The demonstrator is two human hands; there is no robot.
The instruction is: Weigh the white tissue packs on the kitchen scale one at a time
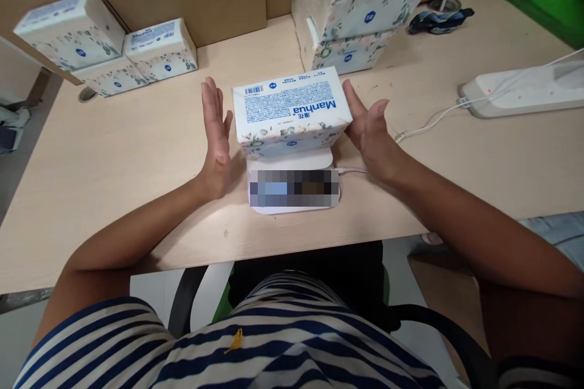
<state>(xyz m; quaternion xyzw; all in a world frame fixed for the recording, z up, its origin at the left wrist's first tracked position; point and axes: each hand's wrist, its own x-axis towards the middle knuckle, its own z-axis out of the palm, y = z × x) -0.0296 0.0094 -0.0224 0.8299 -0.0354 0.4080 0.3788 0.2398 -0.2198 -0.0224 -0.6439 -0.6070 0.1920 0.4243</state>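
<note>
A pack of tissues (292,110) with blue print and a floral border rests on a white device (292,161) that looks like a small scale. The device's front panel is blurred out. To the left of the pack, my left hand (215,137) is upright with its fingers stretched out, a small gap away from the wrapper. On the other side, my right hand (370,127) is also open, thumb raised. Its fingertips are close to the pack's right end; I cannot tell if they touch it.
Several more tissue packs (98,36) are piled at the back left, and a taller stack (365,9) stands behind the centre. A dark blue crumpled item (440,21) lies by a tape roll (444,5). At the right is a white power strip (524,91) with cables.
</note>
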